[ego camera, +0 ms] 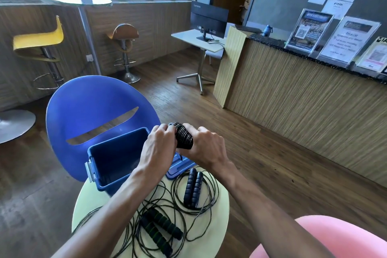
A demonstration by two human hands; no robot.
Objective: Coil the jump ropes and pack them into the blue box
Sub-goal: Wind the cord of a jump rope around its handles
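Black cord is wound tight around the rope bundle (183, 136), gripped by both the left hand (159, 146) and right hand (206, 146) above the blue box (113, 157). The box appears empty; two jump ropes, one with navy handles (193, 187) and one with green-ringed handles (161, 228), lie uncoiled on the surface (217, 211), so most packing remains.

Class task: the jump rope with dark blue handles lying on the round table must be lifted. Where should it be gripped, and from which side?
Probably grip both dark blue foam handles together, from above: they lie side by side inside their thin black cord loops.
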